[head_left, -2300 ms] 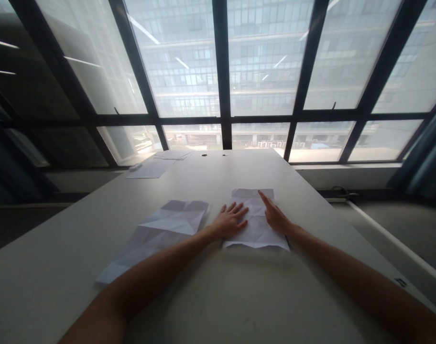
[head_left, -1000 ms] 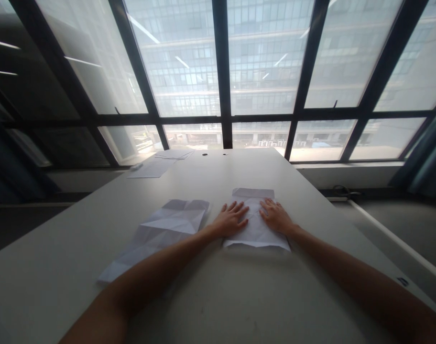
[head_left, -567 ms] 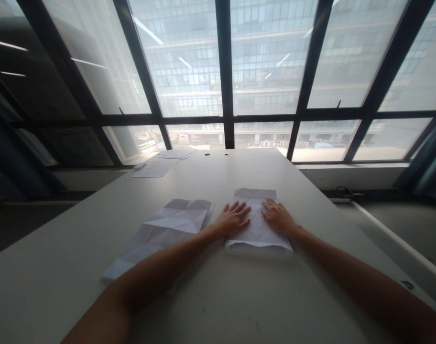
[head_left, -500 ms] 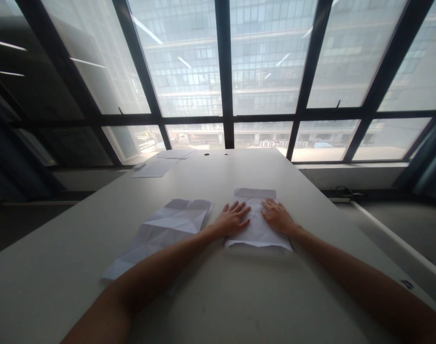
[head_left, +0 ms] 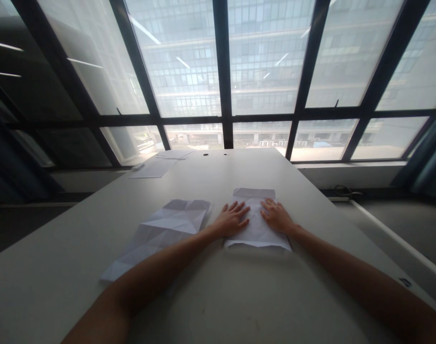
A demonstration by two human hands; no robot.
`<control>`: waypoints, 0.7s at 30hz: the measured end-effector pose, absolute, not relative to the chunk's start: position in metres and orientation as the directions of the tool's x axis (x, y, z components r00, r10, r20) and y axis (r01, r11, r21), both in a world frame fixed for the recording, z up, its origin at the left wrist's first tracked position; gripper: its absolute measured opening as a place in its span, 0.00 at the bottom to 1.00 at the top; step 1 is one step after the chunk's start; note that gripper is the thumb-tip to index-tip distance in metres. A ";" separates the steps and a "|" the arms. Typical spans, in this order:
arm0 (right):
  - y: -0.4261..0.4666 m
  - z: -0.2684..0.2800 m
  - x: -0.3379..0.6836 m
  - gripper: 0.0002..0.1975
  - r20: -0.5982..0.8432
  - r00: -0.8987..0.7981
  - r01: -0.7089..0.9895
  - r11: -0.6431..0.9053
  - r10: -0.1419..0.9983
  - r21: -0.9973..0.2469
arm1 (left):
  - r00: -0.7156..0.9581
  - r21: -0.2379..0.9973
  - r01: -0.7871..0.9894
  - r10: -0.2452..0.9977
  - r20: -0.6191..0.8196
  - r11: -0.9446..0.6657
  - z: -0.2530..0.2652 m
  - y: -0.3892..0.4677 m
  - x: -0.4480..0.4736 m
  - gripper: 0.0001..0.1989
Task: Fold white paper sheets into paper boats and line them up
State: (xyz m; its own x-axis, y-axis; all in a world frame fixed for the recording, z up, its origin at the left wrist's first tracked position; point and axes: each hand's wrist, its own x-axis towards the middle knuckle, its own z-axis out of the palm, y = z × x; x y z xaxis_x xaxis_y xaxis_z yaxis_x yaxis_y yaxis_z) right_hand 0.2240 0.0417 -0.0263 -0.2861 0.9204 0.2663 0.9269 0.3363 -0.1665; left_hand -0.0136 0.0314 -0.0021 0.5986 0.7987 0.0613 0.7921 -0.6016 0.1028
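A white sheet of paper with crease lines (head_left: 256, 233) lies on the table, its far edge folded over in a strip and its near edge slightly raised. Flat on its left part rests my left hand (head_left: 231, 220), fingers spread. My right hand (head_left: 276, 216) presses on the right part in the same way, fingers apart. Neither hand grips anything. To the left, partly behind my left forearm, is a larger creased white paper (head_left: 168, 222), which looks stacked or folded in layers.
The white table (head_left: 218, 179) stretches away to a large framed window (head_left: 189, 62). Several flat paper sheets (head_left: 153, 168) lie at its far left corner. A small dark mark (head_left: 405, 282) sits near the right edge. Blue curtains (head_left: 428, 157) hang at both sides.
Both hands stay flat on the creased paper with hardly any motion. The whole view has shifted very slightly.
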 end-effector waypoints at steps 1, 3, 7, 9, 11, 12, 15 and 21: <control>0.042 -0.027 0.224 0.25 0.269 -0.286 0.927 0.336 0.920 -0.164 | 0.599 0.102 0.791 0.798 0.065 -0.603 -0.002 0.031 -0.014 0.31; 0.042 -0.027 0.224 0.24 0.275 -0.287 0.927 0.338 0.918 -0.161 | 0.601 0.104 0.790 0.796 0.070 -0.605 -0.003 0.032 -0.014 0.30; 0.042 -0.027 0.225 0.25 0.271 -0.288 0.926 0.339 0.918 -0.163 | 0.599 0.107 0.790 0.797 0.073 -0.604 -0.003 0.032 -0.013 0.30; 0.042 -0.027 0.225 0.25 0.270 -0.284 0.927 0.336 0.920 -0.168 | 0.598 0.107 0.791 0.798 0.071 -0.603 -0.003 0.031 -0.013 0.30; 0.042 -0.026 0.224 0.25 0.272 -0.284 0.925 0.338 0.919 -0.174 | 0.597 0.110 0.792 0.799 0.071 -0.601 -0.002 0.031 -0.013 0.30; 0.041 -0.025 0.224 0.24 0.275 -0.285 0.924 0.340 0.918 -0.177 | 0.596 0.112 0.792 0.800 0.070 -0.600 -0.001 0.031 -0.013 0.30; 0.037 -0.019 0.221 0.24 0.350 -0.295 0.918 0.365 0.889 -0.153 | 0.593 0.116 0.794 0.802 0.069 -0.597 -0.001 0.031 -0.013 0.30; 0.026 -0.008 0.213 0.24 0.499 -0.443 0.821 0.561 0.744 -0.107 | 0.601 0.108 0.786 0.793 0.101 -0.609 -0.002 0.031 -0.013 0.30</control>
State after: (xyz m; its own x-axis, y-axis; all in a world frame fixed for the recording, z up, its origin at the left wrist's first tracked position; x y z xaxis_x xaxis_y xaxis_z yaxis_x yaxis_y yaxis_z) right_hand 0.2135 0.0264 -0.0076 -0.4434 0.7444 0.4993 0.8209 0.5609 -0.1074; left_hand -0.0130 0.0309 -0.0023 0.6006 0.7931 0.1012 0.7858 -0.6089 0.1085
